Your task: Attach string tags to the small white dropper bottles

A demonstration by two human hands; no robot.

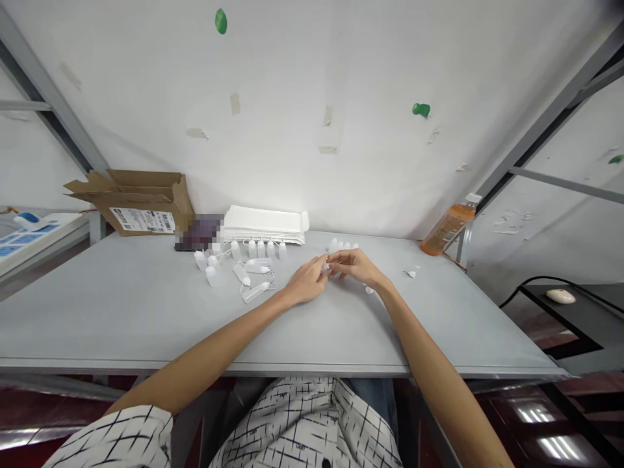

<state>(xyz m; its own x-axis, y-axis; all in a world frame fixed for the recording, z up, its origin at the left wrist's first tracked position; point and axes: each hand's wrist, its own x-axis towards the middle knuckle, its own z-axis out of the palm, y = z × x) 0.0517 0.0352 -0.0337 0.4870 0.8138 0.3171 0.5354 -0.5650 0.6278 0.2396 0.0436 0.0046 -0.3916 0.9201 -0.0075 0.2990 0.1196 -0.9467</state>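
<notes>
My left hand [307,282] is closed around a small white plastic bottle [325,267], mostly hidden by the fingers. The fingers of my right hand [355,265] pinch at its upper end, meeting the left fingertips. Left of my hands, several small translucent squeeze bottles [256,292] with tethered caps lie on their sides. Beyond them, more of these bottles [261,249] stand upright in a loose row. Another group of white bottles [341,246] shows just behind my right hand. A small white piece [369,289] lies by my right wrist.
The grey table [146,312] meets a white wall. Along the back stand an open cardboard box [141,205], a partly blurred dark object [202,231] and a stack of white trays or sheets [266,224]. An orange drink bottle [448,226] leans at the right. White scraps [410,273] lie nearby.
</notes>
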